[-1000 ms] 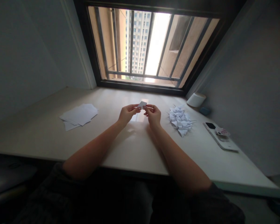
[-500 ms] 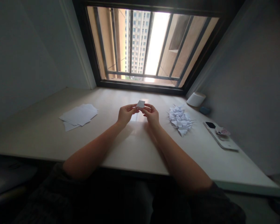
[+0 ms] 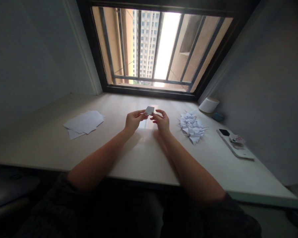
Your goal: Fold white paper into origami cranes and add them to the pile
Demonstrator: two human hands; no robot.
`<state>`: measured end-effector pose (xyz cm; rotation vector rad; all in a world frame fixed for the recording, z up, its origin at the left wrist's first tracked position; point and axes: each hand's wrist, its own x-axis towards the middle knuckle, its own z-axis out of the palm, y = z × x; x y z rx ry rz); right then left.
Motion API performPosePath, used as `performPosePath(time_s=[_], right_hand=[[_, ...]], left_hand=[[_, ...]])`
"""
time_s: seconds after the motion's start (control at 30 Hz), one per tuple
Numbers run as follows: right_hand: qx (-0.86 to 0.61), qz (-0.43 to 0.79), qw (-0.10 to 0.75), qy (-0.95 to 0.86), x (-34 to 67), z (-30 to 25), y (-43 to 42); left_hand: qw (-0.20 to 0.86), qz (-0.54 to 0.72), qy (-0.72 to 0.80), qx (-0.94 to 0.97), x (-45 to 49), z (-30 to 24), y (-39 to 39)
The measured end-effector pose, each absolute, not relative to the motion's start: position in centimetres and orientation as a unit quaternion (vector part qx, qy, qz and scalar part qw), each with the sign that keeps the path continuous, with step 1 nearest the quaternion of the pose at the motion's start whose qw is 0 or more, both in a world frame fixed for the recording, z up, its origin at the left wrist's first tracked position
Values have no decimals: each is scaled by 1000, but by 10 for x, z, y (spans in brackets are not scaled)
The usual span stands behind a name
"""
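Note:
Above the middle of the table, a small folded piece of white paper (image 3: 149, 110) is held up between my two hands. My left hand (image 3: 134, 120) pinches its left side between thumb and fingers. At its lower right corner is the thumb of my right hand (image 3: 162, 121), closed on the paper there, while the index finger stands off its edge. To the right of my right hand lies a heap of folded white paper pieces (image 3: 192, 127). Flat white paper sheets (image 3: 84, 122) lie in a loose stack to the left.
The pale tabletop (image 3: 139, 162) runs up to a barred window (image 3: 161, 49). A white roll (image 3: 209, 105) and a small bluish object (image 3: 218, 116) stand by the right wall. Nearer is a white flat tablet-like object (image 3: 240, 152) with a small packet (image 3: 237, 138) on it.
My right index finger has lifted away from the paper's right edge. The paper shows more of its face and is slightly turned. My left hand stays almost still.

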<state>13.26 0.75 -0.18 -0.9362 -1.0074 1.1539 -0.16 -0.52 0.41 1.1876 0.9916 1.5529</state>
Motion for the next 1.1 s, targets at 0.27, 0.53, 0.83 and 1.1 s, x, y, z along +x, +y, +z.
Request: performPosePath(time_s=[0.27, 0.53, 0.83, 1.1], right_hand=[[-394, 478, 647, -444, 131, -3, 6], [-428, 487, 584, -489, 132, -4, 8], [-438, 468, 618, -456, 128, -7, 5], [-455, 390, 647, -471, 128, -11, 5]], left_hand=[[466, 627, 394, 484, 1, 1, -4], [368, 585, 445, 569, -4, 2, -7], [479, 581, 409, 516, -3, -5, -2], [515, 543, 431, 505, 2, -1, -5]])
